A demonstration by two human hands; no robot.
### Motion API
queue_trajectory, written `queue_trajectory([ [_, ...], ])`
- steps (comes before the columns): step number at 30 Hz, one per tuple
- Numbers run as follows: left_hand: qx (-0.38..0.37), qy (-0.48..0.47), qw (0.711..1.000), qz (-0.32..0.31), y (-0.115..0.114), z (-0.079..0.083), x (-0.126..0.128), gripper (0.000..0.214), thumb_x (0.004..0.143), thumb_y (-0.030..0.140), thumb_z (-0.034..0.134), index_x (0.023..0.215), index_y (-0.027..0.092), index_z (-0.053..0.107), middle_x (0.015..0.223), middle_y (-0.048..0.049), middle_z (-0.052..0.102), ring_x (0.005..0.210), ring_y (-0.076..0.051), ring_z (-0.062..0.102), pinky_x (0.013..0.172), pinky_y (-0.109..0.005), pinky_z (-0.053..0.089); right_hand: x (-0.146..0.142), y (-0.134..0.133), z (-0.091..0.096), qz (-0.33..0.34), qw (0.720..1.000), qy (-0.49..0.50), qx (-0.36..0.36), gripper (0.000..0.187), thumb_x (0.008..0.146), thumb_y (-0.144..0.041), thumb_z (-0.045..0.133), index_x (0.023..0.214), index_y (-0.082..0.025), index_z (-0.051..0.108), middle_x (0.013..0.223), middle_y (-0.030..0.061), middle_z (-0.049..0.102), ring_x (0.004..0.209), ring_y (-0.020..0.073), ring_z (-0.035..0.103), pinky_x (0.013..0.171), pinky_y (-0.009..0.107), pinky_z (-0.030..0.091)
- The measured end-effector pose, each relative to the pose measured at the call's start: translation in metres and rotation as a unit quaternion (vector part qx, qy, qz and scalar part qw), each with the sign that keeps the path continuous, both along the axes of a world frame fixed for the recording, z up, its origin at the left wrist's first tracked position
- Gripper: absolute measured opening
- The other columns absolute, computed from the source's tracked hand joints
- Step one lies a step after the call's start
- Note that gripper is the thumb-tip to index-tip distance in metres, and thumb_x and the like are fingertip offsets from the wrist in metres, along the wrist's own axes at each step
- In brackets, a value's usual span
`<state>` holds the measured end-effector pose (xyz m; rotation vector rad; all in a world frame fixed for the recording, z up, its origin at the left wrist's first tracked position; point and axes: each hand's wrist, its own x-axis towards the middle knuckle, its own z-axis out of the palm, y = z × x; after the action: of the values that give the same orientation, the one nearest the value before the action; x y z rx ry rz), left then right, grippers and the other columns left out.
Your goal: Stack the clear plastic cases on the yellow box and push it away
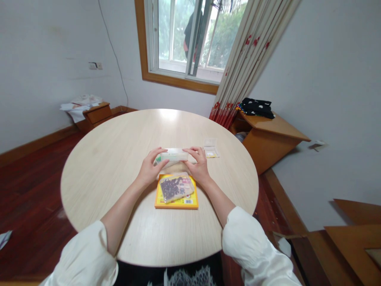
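Between my two hands is a clear plastic box, gripped at its ends and held above the table. My left hand has thumb and fingers closed on its left end, where something green shows. The right end sits between the thumb and fingers of my right hand. Nearer to me lies a yellow book or flat box with a barcode. On top of it rests a clear bag of small dark pieces. Just past my right hand stands a small clear case with its lid up and something yellow inside.
Everything is on a round pale wooden table. Beyond its right edge is a wooden cabinet with folded black cloth on top. Papers lie on a small wooden stand at the left. A curtain hangs beside the window.
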<state>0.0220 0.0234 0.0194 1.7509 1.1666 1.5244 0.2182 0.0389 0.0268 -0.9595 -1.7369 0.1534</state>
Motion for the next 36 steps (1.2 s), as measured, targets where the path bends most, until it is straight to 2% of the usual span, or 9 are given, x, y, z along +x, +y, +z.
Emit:
queue_trajectory([
  [5, -0.008, -0.022, 1.0, -0.013, 0.003, -0.005, -0.001, 0.038, 0.071, 0.04, 0.065, 0.102, 0.019, 0.064, 0.118, -0.0105, 0.059, 0.118, -0.023, 0.051, 0.104, -0.041, 0.037, 0.001, 0.003, -0.005, 0.035, 0.999, -0.014, -0.019, 0.03, 0.077, -0.021, 0.065, 0.107, -0.028, 0.065, 0.09, 0.003, 0.061, 0.088, 0.0189, 0.055, 0.079, 0.035, 0.047],
  [10, 0.026, 0.033, 0.995, 0.086, 0.003, -0.004, -0.005, 0.03, 0.068, 0.034, 0.069, 0.096, 0.02, 0.065, 0.117, -0.0096, 0.056, 0.117, -0.024, 0.05, 0.104, -0.045, 0.037, 0.006, 0.008, -0.007, 0.029, 0.999, -0.034, -0.032, 0.038, 0.079, -0.02, 0.06, 0.116, -0.026, 0.06, 0.093, 0.0041, 0.062, 0.089, 0.0193, 0.055, 0.08, 0.035, 0.046],
  [12, 0.028, 0.059, 0.99, 0.122, 0.004, -0.005, -0.007, 0.028, 0.067, 0.031, 0.069, 0.092, 0.021, 0.066, 0.114, -0.0087, 0.056, 0.115, -0.024, 0.05, 0.103, -0.045, 0.037, 0.015, 0.013, -0.008, -0.006, 0.998, -0.041, -0.037, 0.038, 0.079, -0.016, 0.055, 0.116, -0.024, 0.06, 0.093, 0.0049, 0.062, 0.091, 0.0199, 0.054, 0.082, 0.036, 0.045],
  [15, 0.019, 0.084, 0.986, 0.141, 0.006, -0.008, -0.009, 0.027, 0.065, 0.027, 0.07, 0.09, 0.021, 0.065, 0.111, -0.0079, 0.055, 0.113, -0.024, 0.051, 0.102, -0.045, 0.038, 0.035, 0.02, -0.009, -0.099, 0.992, -0.058, -0.06, 0.04, 0.075, -0.008, 0.046, 0.109, -0.02, 0.063, 0.095, 0.0078, 0.061, 0.094, 0.0216, 0.053, 0.087, 0.039, 0.041],
  [19, 0.002, 0.1, 0.985, 0.142, 0.008, -0.012, -0.009, 0.032, 0.062, 0.023, 0.072, 0.092, 0.02, 0.062, 0.109, -0.0074, 0.052, 0.11, -0.024, 0.051, 0.102, -0.044, 0.038, 0.063, 0.025, -0.011, -0.258, 0.952, -0.097, -0.133, 0.039, 0.069, -0.006, 0.044, 0.099, -0.018, 0.066, 0.102, 0.012, 0.058, 0.099, 0.0267, 0.049, 0.088, 0.045, 0.036],
  [23, -0.019, 0.107, 0.987, 0.119, 0.008, -0.014, -0.009, 0.042, 0.06, 0.024, 0.072, 0.1, 0.02, 0.058, 0.105, -0.0072, 0.054, 0.106, -0.025, 0.051, 0.098, -0.044, 0.04, 0.079, 0.026, -0.018, -0.326, 0.923, -0.119, -0.164, 0.031, 0.066, -0.01, 0.05, 0.09, -0.017, 0.067, 0.105, 0.0138, 0.055, 0.101, 0.0295, 0.046, 0.091, 0.049, 0.03],
  [26, -0.037, 0.104, 0.989, 0.097, 0.008, -0.016, -0.009, 0.051, 0.059, 0.024, 0.073, 0.106, 0.021, 0.054, 0.106, -0.0067, 0.056, 0.105, -0.025, 0.052, 0.096, -0.044, 0.041, 0.085, 0.028, -0.023, -0.331, 0.92, -0.121, -0.172, 0.028, 0.065, -0.011, 0.052, 0.088, -0.017, 0.066, 0.107, 0.0141, 0.053, 0.102, 0.0296, 0.045, 0.092, 0.049, 0.029],
  [31, -0.046, 0.087, 0.991, 0.093, 0.01, -0.02, -0.011, 0.047, 0.064, 0.024, 0.067, 0.109, 0.021, 0.052, 0.11, -0.0078, 0.057, 0.103, -0.023, 0.055, 0.095, -0.043, 0.041, 0.084, 0.03, -0.027, -0.323, 0.922, -0.125, -0.173, 0.021, 0.066, -0.014, 0.054, 0.083, -0.019, 0.066, 0.097, 0.0118, 0.057, 0.096, 0.0275, 0.048, 0.088, 0.046, 0.032],
  [36, -0.045, 0.085, 0.992, 0.086, 0.013, -0.022, -0.013, 0.048, 0.065, 0.025, 0.066, 0.11, 0.02, 0.052, 0.11, -0.0087, 0.057, 0.104, -0.023, 0.055, 0.096, -0.043, 0.042, 0.075, 0.031, -0.029, -0.261, 0.94, -0.127, -0.177, 0.018, 0.071, -0.017, 0.053, 0.081, -0.02, 0.067, 0.089, 0.0092, 0.058, 0.091, 0.026, 0.05, 0.083, 0.043, 0.038],
])
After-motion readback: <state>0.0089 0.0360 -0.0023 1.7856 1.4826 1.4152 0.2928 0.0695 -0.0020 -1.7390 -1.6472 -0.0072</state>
